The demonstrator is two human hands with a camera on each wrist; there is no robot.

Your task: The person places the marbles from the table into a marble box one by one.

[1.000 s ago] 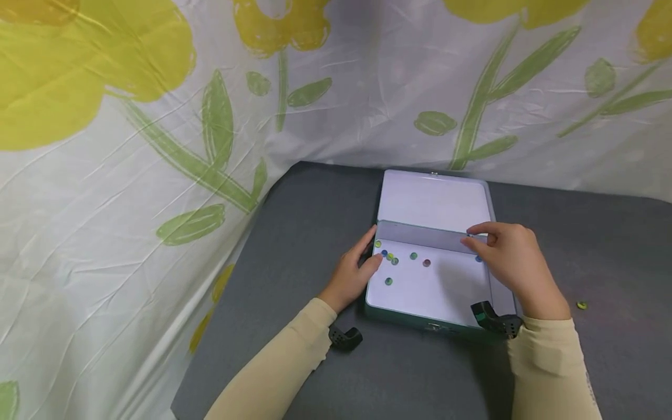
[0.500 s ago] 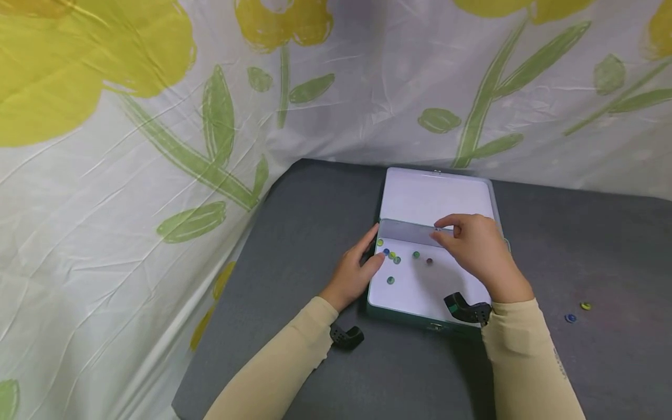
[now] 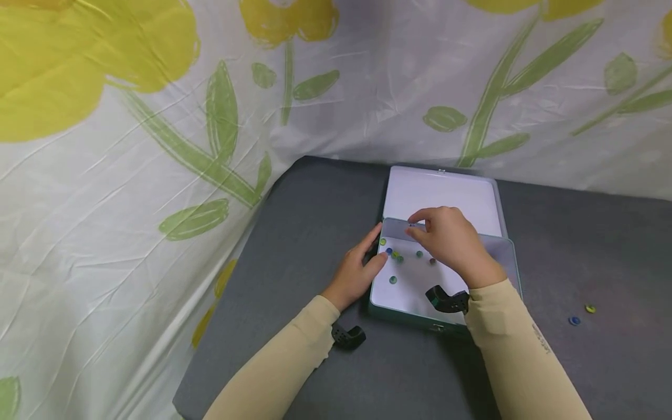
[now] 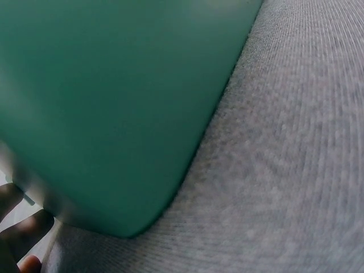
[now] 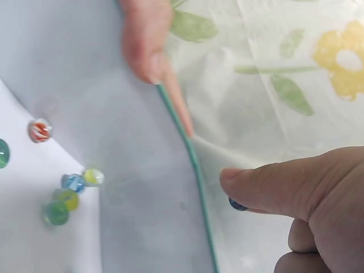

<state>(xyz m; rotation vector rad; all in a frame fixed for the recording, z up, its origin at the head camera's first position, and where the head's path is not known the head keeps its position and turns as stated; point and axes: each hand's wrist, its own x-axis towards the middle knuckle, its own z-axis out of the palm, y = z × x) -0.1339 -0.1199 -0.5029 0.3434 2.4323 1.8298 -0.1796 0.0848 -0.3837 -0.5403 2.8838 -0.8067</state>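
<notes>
An open tin box [image 3: 406, 307], green outside and white inside, stands with its lid [image 3: 443, 186] folded back. My left hand [image 3: 349, 279] holds its left wall, thumb over the rim and fingers along the outside. Above the box's back left part, my right hand [image 3: 451, 242] pinches a small dark blue marble [image 5: 238, 205] between thumb and index finger; most of it is hidden. Several glass marbles lie on the box floor. A blue marble [image 3: 389, 251] and a green marble [image 3: 400, 259] sit near the left thumb, and a red-streaked marble [image 5: 40, 131] lies apart from them.
On the dark grey table [image 3: 294, 245], right of the box, lie a blue marble [image 3: 574, 321] and a yellow-green marble [image 3: 590, 308]. A flowered white curtain [image 3: 378, 105] hangs behind and to the left. The right forearm covers part of the box's front right.
My right hand has moved left across the box, from its right side to the back left, still pinching the marble. The left hand has stayed at the box's left wall.
</notes>
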